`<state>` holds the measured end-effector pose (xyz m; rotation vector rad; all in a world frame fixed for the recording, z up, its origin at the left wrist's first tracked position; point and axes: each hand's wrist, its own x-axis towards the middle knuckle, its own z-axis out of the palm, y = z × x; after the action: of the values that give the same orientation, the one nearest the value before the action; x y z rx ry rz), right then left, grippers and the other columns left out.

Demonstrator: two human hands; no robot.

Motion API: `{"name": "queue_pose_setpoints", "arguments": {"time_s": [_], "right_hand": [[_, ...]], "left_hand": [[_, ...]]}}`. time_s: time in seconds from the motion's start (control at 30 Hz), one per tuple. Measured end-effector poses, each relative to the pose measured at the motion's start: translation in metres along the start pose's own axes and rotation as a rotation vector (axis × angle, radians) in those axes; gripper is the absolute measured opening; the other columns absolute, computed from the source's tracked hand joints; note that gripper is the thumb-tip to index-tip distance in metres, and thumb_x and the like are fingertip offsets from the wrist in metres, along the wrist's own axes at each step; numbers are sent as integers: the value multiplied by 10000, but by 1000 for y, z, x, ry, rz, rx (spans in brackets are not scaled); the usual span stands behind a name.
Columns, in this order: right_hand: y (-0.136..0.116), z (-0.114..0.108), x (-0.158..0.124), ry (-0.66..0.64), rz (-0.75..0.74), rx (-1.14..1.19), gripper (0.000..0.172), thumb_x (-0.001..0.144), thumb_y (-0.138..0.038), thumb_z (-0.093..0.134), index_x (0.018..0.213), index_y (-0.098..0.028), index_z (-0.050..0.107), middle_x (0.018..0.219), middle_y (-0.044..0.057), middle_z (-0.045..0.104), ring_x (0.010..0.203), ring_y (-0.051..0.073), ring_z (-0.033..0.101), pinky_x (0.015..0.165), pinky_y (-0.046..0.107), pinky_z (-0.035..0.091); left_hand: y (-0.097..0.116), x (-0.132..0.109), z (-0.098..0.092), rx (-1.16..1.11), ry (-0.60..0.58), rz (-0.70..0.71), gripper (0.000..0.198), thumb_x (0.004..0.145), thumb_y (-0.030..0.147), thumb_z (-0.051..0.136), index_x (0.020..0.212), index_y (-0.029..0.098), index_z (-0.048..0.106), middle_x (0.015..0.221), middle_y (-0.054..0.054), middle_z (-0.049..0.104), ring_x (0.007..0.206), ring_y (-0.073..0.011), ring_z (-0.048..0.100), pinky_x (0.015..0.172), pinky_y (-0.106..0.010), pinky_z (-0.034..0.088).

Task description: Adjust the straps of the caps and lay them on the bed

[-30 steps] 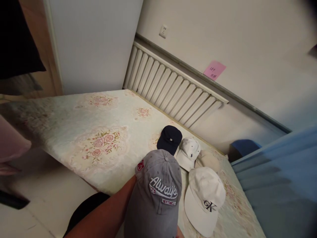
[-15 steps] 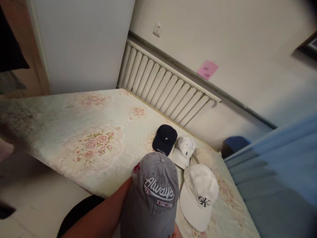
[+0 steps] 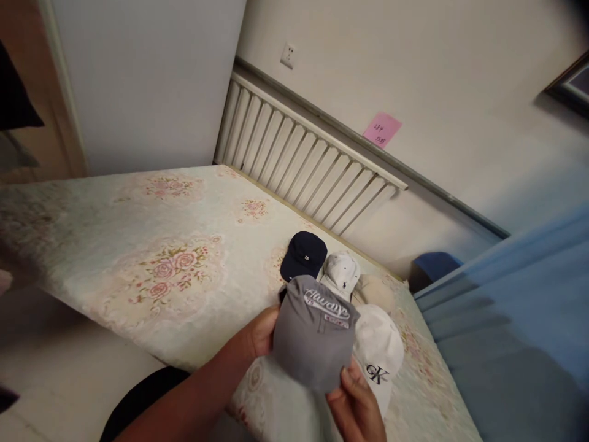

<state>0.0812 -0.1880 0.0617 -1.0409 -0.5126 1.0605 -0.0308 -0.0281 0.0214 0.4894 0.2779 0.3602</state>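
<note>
Above the floral bed surface I hold a grey baseball cap with white "Always" lettering, its brim tipped toward me. My left hand grips the cap's left side, the fingertips hidden behind it. On the right, my right hand pinches the brim's edge, thumb on top. Just beyond lie a navy cap, a white cap with a small dark logo and a beige cap. A white cap with "CK" letters lies to the right, partly covered by the grey cap and my right hand.
The floral mattress runs along a white radiator on the wall. A blue curtain hangs at the right, with a blue object behind it. A pink note is stuck on the wall.
The grey cap has moved away from me and its front has tilted, so the lettering looks foreshortened. Both hands, mostly hidden before, now show at its sides.
</note>
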Motion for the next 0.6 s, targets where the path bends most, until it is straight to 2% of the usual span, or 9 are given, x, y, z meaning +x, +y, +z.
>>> {"name": "queue_pose_setpoints", "arguments": {"time_s": [0.1, 0.2, 0.3, 0.47, 0.6], "right_hand": [[-26, -2, 34, 10, -86, 26, 518, 662, -239, 739, 1162, -272, 613, 1054, 48, 703, 940, 218, 658, 823, 353, 525], [-31, -14, 62, 68, -184, 73, 499, 634, -149, 740, 1115, -233, 631, 1009, 38, 714, 842, 171, 669, 729, 283, 536], [-5, -31, 73, 117, -117, 83, 408, 627, -135, 753, 1012, -230, 660, 889, 1, 729, 679, 132, 663, 542, 214, 510], [58, -51, 57, 255, 13, 182, 282, 582, -90, 775, 813, -208, 664, 763, -28, 726, 715, 132, 683, 634, 235, 555], [75, -56, 44, 299, 91, 239, 291, 555, -85, 792, 768, -200, 630, 736, -27, 717, 707, 134, 683, 626, 232, 561]], "left_hand": [[3, -2, -6, -9, -52, 65, 261, 745, 302, 671, 958, 155, 633, 905, -79, 690, 886, -236, 634, 846, -381, 455], [6, -1, -11, 5, -32, 63, 294, 744, 333, 674, 961, 147, 606, 967, -102, 672, 895, -229, 639, 831, -366, 465], [7, 4, -15, 37, 122, 85, 290, 719, 335, 677, 918, 147, 582, 888, -84, 674, 821, -206, 641, 811, -349, 474], [-3, 14, -20, 205, 300, 34, 210, 692, 315, 607, 838, 168, 574, 754, -51, 677, 807, -241, 630, 751, -360, 494], [-11, 17, -24, 462, 441, 52, 200, 725, 309, 545, 875, 177, 546, 875, -78, 680, 834, -250, 634, 641, -322, 501]]}}
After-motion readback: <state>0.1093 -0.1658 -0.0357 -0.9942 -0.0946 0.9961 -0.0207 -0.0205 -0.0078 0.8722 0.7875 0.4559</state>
